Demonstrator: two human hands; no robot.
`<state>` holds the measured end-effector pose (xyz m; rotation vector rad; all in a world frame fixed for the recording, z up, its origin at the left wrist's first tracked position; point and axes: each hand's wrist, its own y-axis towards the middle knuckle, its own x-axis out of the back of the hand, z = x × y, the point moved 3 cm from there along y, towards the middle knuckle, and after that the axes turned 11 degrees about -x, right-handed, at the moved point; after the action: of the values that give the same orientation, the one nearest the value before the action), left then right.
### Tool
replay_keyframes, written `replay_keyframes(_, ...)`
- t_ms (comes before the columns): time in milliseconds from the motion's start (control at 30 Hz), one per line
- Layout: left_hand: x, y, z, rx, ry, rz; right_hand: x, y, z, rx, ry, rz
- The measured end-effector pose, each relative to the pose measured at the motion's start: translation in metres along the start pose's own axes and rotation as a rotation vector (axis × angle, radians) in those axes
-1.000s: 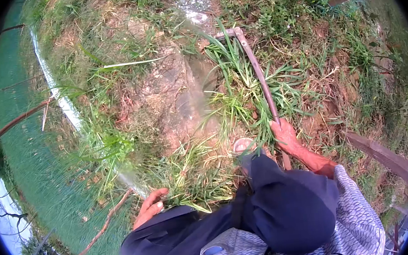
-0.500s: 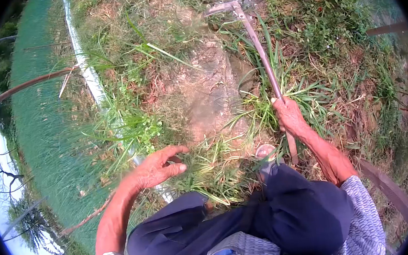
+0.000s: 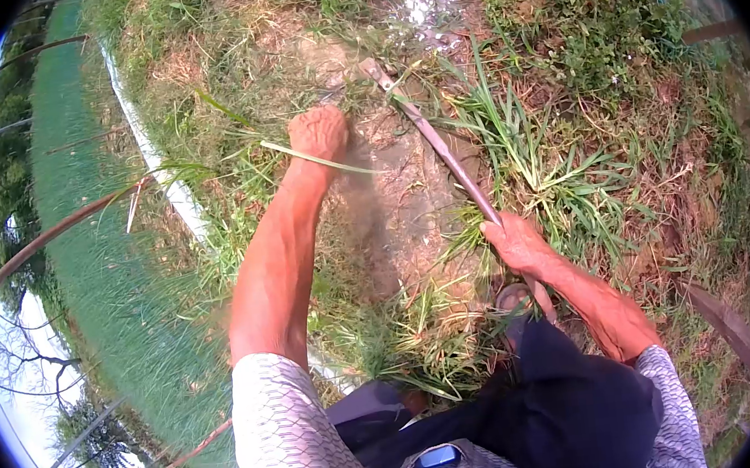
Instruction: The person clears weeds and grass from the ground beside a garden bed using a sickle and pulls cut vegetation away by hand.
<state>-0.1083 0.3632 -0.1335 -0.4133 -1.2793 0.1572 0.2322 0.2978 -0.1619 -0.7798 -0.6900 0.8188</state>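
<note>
My right hand [image 3: 513, 243] is wrapped round the lower part of a long-handled hoe [image 3: 440, 144]. Its shaft slants up and to the left over bare soil, and its blade is hard to make out against the ground and grass. My left hand [image 3: 318, 135] is stretched forward, low over the weeds left of the hoe's head. Its fingers are curled under, so what they hold, if anything, is hidden. A long pale grass blade [image 3: 318, 158] crosses by the left wrist. A clump of cut-looking grass [image 3: 443, 327] lies close to my feet.
A white pipe [image 3: 145, 139] runs along the left, with a dense green crop [image 3: 74, 200] beyond it. A curved brown stick [image 3: 51, 243] juts in there. Leafy weeds [image 3: 609, 40] grow at the upper right, and a grass tuft [image 3: 541, 173] stands right of the hoe.
My left hand has reached forward from near my knee to the weeds, and its fingers have curled. The hoe's head has come down and left, nearer to me.
</note>
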Motion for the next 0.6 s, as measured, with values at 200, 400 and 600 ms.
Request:
replay_keyframes(200,0.035,-0.056,-0.051,-0.153,-0.389,0.185,0.02,-0.079,-0.095,-0.173,-0.067,-0.051)
replay_keyframes(400,0.009,-0.059,-0.046,-0.165,-0.349,-0.26,0.03,-0.098,-0.134,-0.197,0.104,-0.102)
replay_keyframes(600,0.006,0.001,0.034,0.305,-0.148,-0.232,0.042,0.009,-0.009,-0.002,-0.008,-0.276)
